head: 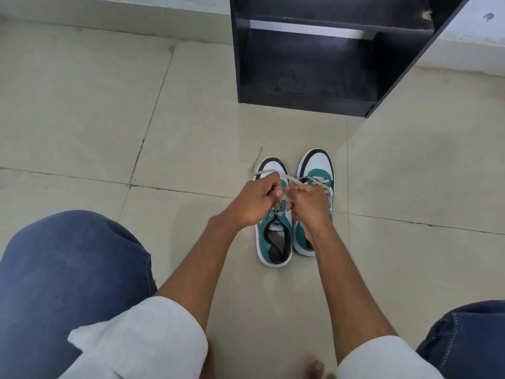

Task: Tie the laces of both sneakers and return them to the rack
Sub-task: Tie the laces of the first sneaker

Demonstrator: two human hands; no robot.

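Two green, white and black sneakers stand side by side on the tiled floor, toes pointing away from me. Over the left sneaker point(274, 242) my left hand point(252, 202) and my right hand point(310, 205) each pinch a strand of its white lace point(293, 181), and the strands cross between my thumbs. One loose lace end trails out past the toe to the left. The right sneaker point(317, 166) is partly hidden under my right hand; its laces lie across the tongue, and I cannot tell whether they are tied. The black shoe rack point(308, 102) stands behind the sneakers.
My knees in blue jeans sit at the lower left point(68, 269) and lower right point(470, 337). My bare toes point(317, 369) show at the bottom edge. A white wall base point(114, 9) runs along the back. Beige tiles spread left and right of the sneakers.
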